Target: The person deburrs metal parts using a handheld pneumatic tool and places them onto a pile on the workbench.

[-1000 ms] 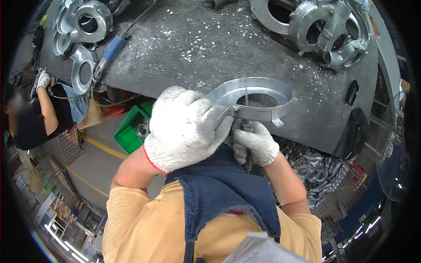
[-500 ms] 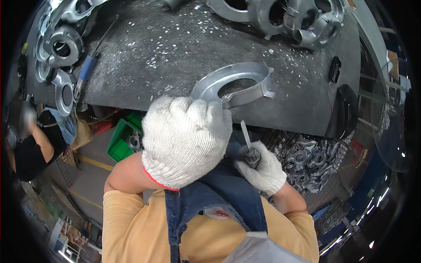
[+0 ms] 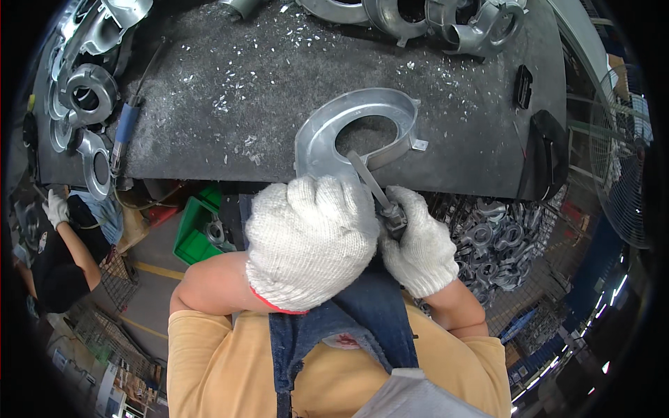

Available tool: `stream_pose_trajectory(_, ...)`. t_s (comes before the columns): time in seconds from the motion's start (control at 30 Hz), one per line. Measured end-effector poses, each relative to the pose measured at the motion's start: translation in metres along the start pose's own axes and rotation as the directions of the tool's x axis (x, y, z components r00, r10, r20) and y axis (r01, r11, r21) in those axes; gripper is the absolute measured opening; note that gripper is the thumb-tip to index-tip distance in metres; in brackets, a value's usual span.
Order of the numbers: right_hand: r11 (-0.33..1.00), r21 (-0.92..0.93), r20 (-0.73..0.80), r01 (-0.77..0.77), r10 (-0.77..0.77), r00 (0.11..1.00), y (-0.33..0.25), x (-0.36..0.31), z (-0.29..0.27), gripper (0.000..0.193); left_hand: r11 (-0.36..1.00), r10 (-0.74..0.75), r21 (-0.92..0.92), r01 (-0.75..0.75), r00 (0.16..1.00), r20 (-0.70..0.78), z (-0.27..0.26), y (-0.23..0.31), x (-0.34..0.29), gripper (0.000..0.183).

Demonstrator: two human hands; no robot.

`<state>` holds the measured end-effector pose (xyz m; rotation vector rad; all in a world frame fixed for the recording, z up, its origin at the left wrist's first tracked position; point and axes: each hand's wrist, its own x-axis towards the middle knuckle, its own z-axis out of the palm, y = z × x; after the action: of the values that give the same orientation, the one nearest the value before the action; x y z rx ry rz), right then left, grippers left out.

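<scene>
My left hand, in a white knitted glove with a red cuff edge, is closed on the lower end of a ring-shaped grey metal casting. The casting tilts up over the table's front edge, with a large round opening and a small tab on its right side. In my gloved right hand is a tool with a narrow flat metal blade, its grip partly covered by the fingers. The blade points up and left, its tip at the inner rim of the opening. The left fingertips are hidden.
Metal castings crowd the dark table at the far left and far right, among scattered shavings. A blue-handled tool with a thin rod lies left. Below stand a green bin and a mesh basket of castings. Another person works left.
My right hand has moved up and left, bringing the blade from below the table edge to the casting's opening. The casting has turned more face-on, and my view has shifted slightly.
</scene>
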<state>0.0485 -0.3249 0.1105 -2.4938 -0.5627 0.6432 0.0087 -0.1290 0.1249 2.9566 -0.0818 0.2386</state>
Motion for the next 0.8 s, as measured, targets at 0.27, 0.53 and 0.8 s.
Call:
stream_pose_trajectory(0.27, 0.97, 0.14, -0.027, -0.199, 0.204, 0.979, -0.004, -0.002, -0.009, 0.047, 1.0, -0.026, 0.015, 0.027, 0.996, -0.08, 0.007, -0.005, -0.004, 0.015)
stream_pose_trajectory(0.53, 0.626, 0.717, 0.254, -0.308, 0.177, 0.951, 0.032, -0.005, -0.05, 0.046, 0.962, -0.159, -0.227, 0.154, 0.987, -0.005, -0.033, -0.071, -0.032, 0.016)
stream_pose_trajectory(0.8, 0.098, 0.777, 0.577, -0.622, 0.284, 0.766, 0.084, 0.005, -0.084, 0.046, 0.261, -0.746, -0.015, 0.965, 0.212, 0.631, -0.03, -0.171, -0.29, 0.03)
